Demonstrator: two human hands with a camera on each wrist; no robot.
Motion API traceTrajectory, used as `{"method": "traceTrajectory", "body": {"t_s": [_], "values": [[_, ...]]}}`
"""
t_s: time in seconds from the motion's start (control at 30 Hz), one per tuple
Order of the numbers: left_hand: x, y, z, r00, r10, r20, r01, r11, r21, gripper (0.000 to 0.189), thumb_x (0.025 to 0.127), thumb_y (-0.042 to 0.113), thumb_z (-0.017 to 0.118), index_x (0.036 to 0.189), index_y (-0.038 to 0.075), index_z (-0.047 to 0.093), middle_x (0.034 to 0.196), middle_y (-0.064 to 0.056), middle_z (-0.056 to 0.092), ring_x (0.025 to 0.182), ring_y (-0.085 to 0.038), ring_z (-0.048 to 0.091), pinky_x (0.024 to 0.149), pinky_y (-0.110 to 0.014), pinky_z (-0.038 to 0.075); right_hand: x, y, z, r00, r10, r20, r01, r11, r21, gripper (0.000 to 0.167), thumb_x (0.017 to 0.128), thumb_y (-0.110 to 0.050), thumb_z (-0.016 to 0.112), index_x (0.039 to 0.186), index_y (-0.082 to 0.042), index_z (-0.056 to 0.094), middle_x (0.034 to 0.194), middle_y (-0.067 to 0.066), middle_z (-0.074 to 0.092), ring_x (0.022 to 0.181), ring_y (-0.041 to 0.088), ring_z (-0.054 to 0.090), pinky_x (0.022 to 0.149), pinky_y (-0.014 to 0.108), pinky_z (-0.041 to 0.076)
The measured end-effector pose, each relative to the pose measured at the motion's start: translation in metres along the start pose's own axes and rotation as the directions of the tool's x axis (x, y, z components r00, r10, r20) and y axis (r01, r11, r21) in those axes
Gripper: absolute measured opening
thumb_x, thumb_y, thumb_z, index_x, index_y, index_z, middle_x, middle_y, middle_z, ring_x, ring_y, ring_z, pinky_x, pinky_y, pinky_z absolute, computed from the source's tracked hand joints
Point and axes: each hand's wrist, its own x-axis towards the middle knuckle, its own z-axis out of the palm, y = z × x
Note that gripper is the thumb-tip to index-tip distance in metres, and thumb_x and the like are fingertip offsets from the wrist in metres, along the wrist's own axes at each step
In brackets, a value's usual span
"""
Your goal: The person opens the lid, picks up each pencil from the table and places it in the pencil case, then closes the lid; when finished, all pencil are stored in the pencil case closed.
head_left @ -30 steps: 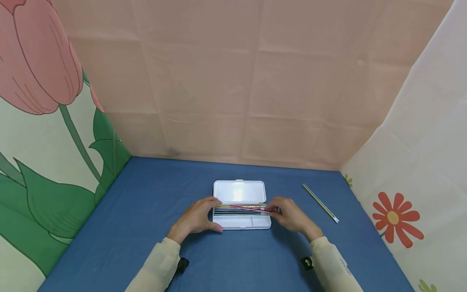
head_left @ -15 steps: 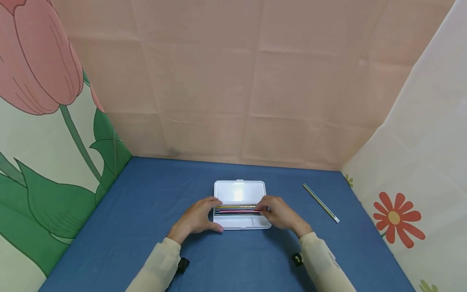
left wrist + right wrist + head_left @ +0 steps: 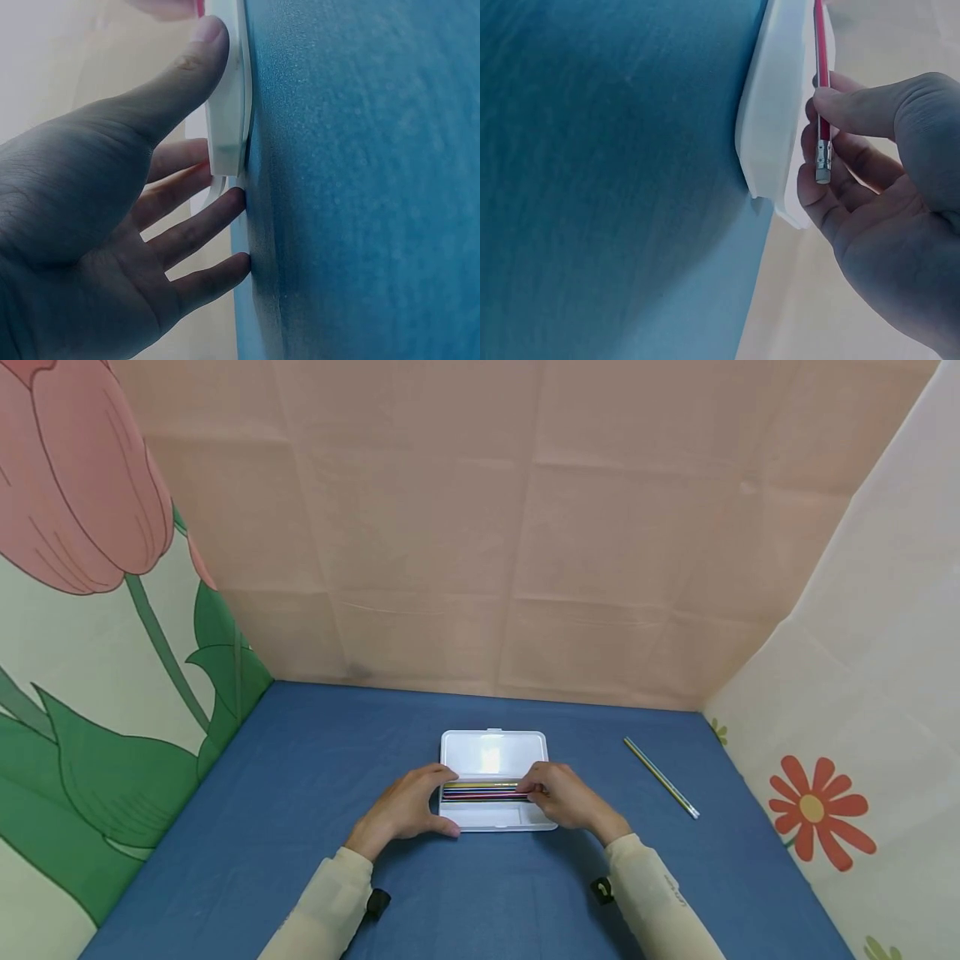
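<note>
A white plastic pencil case point(image 3: 480, 817) lies open on the blue table, its lid point(image 3: 480, 753) tipped back on the far side. Several pencils point(image 3: 472, 786) lie lengthwise inside. My left hand point(image 3: 402, 803) holds the case by its left end, thumb on the near edge and fingers round the far side; two fingertips reach the cloth in the left wrist view. Over the right end of the case, my right hand point(image 3: 567, 797) pinches a red pencil point(image 3: 823, 112) between thumb and fingers. Its metal band and eraser end point toward the palm in the right wrist view.
Two pencils point(image 3: 662, 778), one yellowish and one bluish, lie side by side to the right of the case. A beige backdrop point(image 3: 480, 568) stands behind the blue table point(image 3: 337, 727), and printed flower cloths flank it.
My right hand has moved left over the case with the red pencil, which has gone from slanting across the case to lying in line with the other pencils. My left hand stays put.
</note>
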Motion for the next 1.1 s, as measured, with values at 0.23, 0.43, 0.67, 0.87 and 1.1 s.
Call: {"method": "traceTrajectory", "body": {"t_s": [0.23,0.43,0.67,0.87,1.1], "values": [[-0.0004,-0.0003,0.0005,1.0,-0.008,0.001,0.008,1.0,-0.001,0.091,0.076,0.041,0.107,0.153,0.009,0.069,0.164,-0.016,0.063,0.15,-0.042,0.061,0.127,-0.066,0.05,0.0026,-0.0012,0.0046,1.0,0.0,-0.006,0.0,1.0,-0.001,0.025,0.104,0.004,0.072,0.114,-0.012,0.088,0.105,-0.001,0.08,0.092,0.007,0.067,0.084,0.029,0.061],[0.0002,-0.0005,0.0006,1.0,-0.009,0.0,0.009,1.0,0.001,0.092,0.076,0.041,0.107,0.153,0.009,0.069,0.163,-0.015,0.064,0.149,-0.041,0.062,0.126,-0.065,0.051,0.0035,-0.0037,0.0049,1.0,0.01,-0.009,-0.01,1.0,0.003,0.025,0.104,0.004,0.072,0.115,-0.011,0.088,0.106,0.0,0.081,0.091,0.008,0.067,0.083,0.029,0.06],[0.0005,0.0002,0.0007,1.0,-0.002,-0.001,0.002,1.0,-0.004,0.091,0.076,0.039,0.108,0.153,0.008,0.069,0.163,-0.015,0.064,0.149,-0.04,0.062,0.125,-0.065,0.051,0.0032,-0.0026,0.0056,1.0,0.012,-0.007,-0.012,1.0,0.021,0.025,0.105,0.004,0.071,0.121,-0.008,0.086,0.109,0.005,0.081,0.089,0.008,0.065,0.08,0.028,0.058],[0.0003,0.0001,0.001,1.0,-0.004,-0.002,0.004,1.0,-0.001,0.092,0.076,0.039,0.108,0.153,0.007,0.069,0.163,-0.016,0.064,0.149,-0.04,0.062,0.126,-0.065,0.051,0.0015,-0.0004,0.0048,0.999,0.039,-0.037,-0.038,0.999,0.029,0.02,0.106,-0.002,0.074,0.121,-0.009,0.085,0.115,0.004,0.081,0.097,0.013,0.071,0.086,0.033,0.062],[0.0003,-0.0004,0.0011,1.0,-0.005,0.0,0.005,1.0,0.0,0.092,0.076,0.039,0.108,0.153,0.008,0.069,0.163,-0.016,0.064,0.149,-0.04,0.062,0.126,-0.064,0.051,-0.0042,0.0035,-0.002,0.992,0.057,-0.114,-0.053,0.998,0.039,0.019,0.106,-0.005,0.075,0.124,-0.006,0.082,0.121,0.008,0.08,0.109,0.027,0.076,0.092,0.047,0.066]]}}
